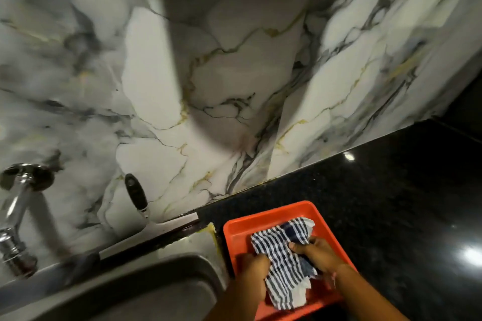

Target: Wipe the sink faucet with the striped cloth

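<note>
The striped cloth (283,266) is held over the orange tray (268,212) on the black desk (378,203), gripped by the curled fingers of the left hand (254,267) and right hand (317,253), well right of the faucet (17,208).

There is 1 crumpled blue-and-white striped cloth (284,266) and 1 shallow rectangular orange plastic tray (268,212). 2 bare hands show, 1 left hand (254,271) and 1 right hand (317,255), with 2 forearms behind them. There is 1 shiny chrome wall-mounted faucet (15,206) and 1 brushed stainless-steel sink (146,276), of which 1 basin is visible. There is 1 small dark oblong object (135,194); what it is cannot be told. There is 1 black speckled stone countertop (378,203) and 1 white-and-grey marble-patterned backsplash (234,73) with thin gold veins.
</note>
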A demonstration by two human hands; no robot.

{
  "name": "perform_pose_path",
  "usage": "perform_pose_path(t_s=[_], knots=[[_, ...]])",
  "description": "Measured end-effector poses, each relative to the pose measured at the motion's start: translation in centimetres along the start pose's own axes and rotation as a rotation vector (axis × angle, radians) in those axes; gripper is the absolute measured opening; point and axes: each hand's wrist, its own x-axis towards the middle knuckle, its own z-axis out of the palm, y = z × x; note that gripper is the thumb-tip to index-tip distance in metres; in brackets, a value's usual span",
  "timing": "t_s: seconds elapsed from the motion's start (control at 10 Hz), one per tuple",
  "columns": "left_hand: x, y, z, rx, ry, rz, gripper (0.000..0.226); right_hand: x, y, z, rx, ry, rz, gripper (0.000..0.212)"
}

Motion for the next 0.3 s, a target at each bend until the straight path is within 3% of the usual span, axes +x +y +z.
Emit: perform_pose_path(t_s=[0.1,0.2,0.3], knots=[[1.7,-0.1,1.0,-0.018,0.019,-0.030,0.031,2.7,1.8,-0.5,-0.125,0.062,0.072,0.026],[1.2,0.6,0.9,-0.018,-0.026,0.003,0.027,3.6,3.0,-1.6,-0.260,0.205,0.060,0.015],[-1.3,2.1,-0.4,0.099,-0.066,0.168,0.015,2.0,2.1,-1.8,-0.417,0.443,-0.083,0.025]])
